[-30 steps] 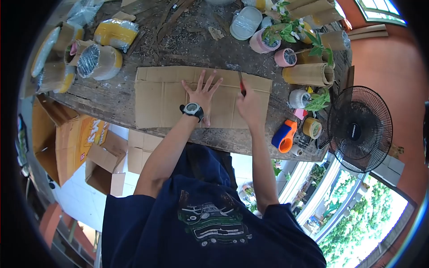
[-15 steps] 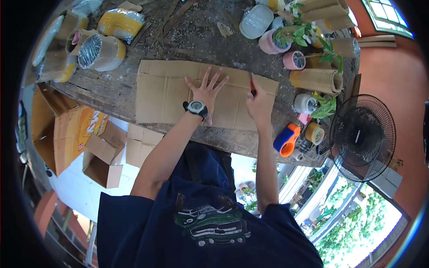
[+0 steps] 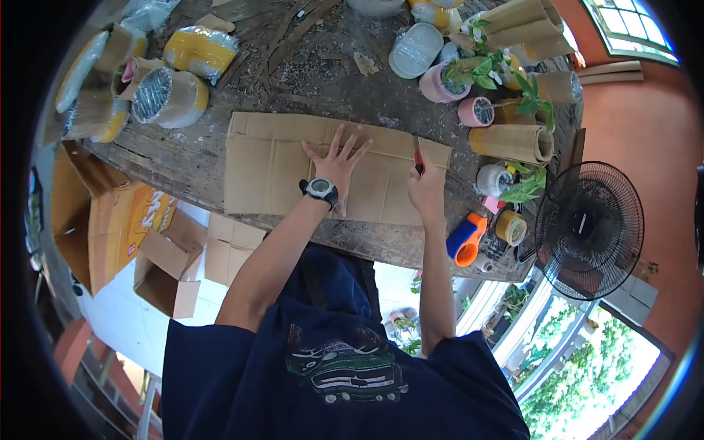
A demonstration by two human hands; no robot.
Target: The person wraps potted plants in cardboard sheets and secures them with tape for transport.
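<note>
Flattened cardboard sheet [image 3: 279, 165] lies flat on the worn wooden table [image 3: 183, 158], long axis running along the table's length, one long edge close to the table's near edge by the person. Crease lines cross the cardboard sheet's short way.

Left hand [image 3: 335, 163] rests palm down on the middle of the cardboard sheet, fingers spread and released, pointing toward the far long edge; wristwatch [image 3: 320, 188] on that wrist sits over the sheet's near part.

Right hand [image 3: 426, 192] is at the cardboard sheet's right end, clenched around a cutter [image 3: 418, 156] with a red handle. The cutter's long axis runs across the sheet's short way, tip pointing away from the person toward the far long edge; tip appears to meet the cardboard, though exact contact is too small to tell.

Off the cardboard sheet's right end: rolled cardboard tube [image 3: 513, 141] lying crosswise, orange-and-blue tape dispenser [image 3: 465, 240], tape roll [image 3: 511, 227], black fan [image 3: 589, 221] beyond the table end. Past the sheet's far right corner: pink pots with green plants [image 3: 469, 77]. Off the sheet's far left corner: plastic-wrapped yellow bundles [image 3: 172, 95]. Below the table on the sheet's left side: open cartons [image 3: 117, 235] on the floor.
</note>
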